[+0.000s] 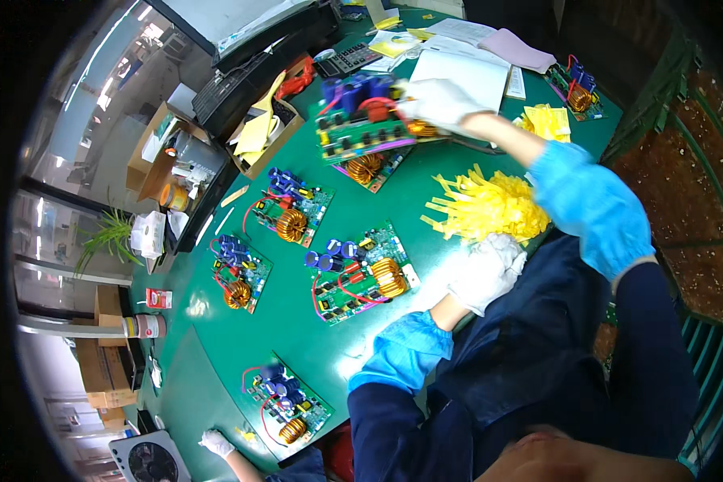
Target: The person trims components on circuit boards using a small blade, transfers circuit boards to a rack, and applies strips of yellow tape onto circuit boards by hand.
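Right hand (442, 103) first: I've got its gloved fingers closed on the right-hand end of a circuit board (360, 124), right by the copper coil, though blur hides exactly where each fingertip sits. From that grip the board reaches away to the left, its long axis running roughly crosswise, the near edge a touch lower at the far left end. So the whole weight hangs out to one side of my hold, and that, I'd judge, is what any coming move turns on: swing the wrist and the left end sweeps widest.

It looks held up off the table, and directly behind its lower edge I can see a second board (365, 167), partly covered. I'd want that one cleared before lowering anything.

Left hand (488, 273) now: much farther from the board, curled near the body beside the pile of yellow strips (486, 207). I can't tell whether it pinches one, or whether it touches the pile. The right is plainly the nearer hand.

Farther out, a third board (360, 277) lies on the green table (313, 345), left of the left hand, and down at lower left a co-worker's gloved hand (215, 442), well apart.
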`<move>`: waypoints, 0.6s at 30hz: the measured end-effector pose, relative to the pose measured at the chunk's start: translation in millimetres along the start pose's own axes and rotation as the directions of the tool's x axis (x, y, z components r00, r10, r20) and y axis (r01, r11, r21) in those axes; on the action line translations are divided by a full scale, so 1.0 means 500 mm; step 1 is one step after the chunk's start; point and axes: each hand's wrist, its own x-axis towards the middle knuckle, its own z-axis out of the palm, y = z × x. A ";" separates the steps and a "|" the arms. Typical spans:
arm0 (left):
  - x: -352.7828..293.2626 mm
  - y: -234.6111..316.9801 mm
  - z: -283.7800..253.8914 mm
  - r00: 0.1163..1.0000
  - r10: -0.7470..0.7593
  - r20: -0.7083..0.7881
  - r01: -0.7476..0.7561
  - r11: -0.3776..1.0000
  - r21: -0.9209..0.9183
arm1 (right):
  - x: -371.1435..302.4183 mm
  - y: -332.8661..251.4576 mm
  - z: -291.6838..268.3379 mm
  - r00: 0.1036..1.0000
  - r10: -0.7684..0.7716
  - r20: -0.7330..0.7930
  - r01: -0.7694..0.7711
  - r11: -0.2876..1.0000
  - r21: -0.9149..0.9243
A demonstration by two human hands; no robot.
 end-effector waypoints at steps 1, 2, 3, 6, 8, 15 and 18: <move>-0.007 0.001 -0.008 1.000 -0.021 0.009 0.021 1.000 0.002 | 0.044 -0.036 0.041 0.999 0.010 0.038 -0.006 0.994 -0.111; -0.002 0.004 -0.006 0.999 -0.025 0.023 0.025 1.000 -0.005 | 0.083 -0.048 0.070 0.995 0.022 0.093 0.001 0.970 -0.242; -0.002 0.001 -0.004 0.999 -0.041 0.028 0.041 0.999 -0.015 | 0.103 -0.069 0.106 0.989 0.082 0.119 -0.050 0.965 -0.257; 0.002 0.011 -0.013 0.994 -0.041 0.106 0.036 0.998 0.054 | 0.122 -0.064 0.155 1.000 0.018 -0.020 -0.022 0.963 -0.267; 0.027 0.021 -0.024 0.987 -0.001 0.160 0.004 1.000 -0.018 | 0.112 -0.053 0.111 1.000 -0.002 -0.016 -0.002 0.966 -0.258; 0.015 0.024 -0.021 0.982 -0.131 0.134 0.125 0.991 0.057 | -0.247 0.029 -0.153 0.974 -0.132 -0.185 0.097 0.978 -0.185; 0.029 0.033 0.011 0.966 -0.170 0.193 0.163 0.985 0.049 | -0.512 0.164 -0.287 0.910 0.236 -0.340 -0.256 0.967 -0.014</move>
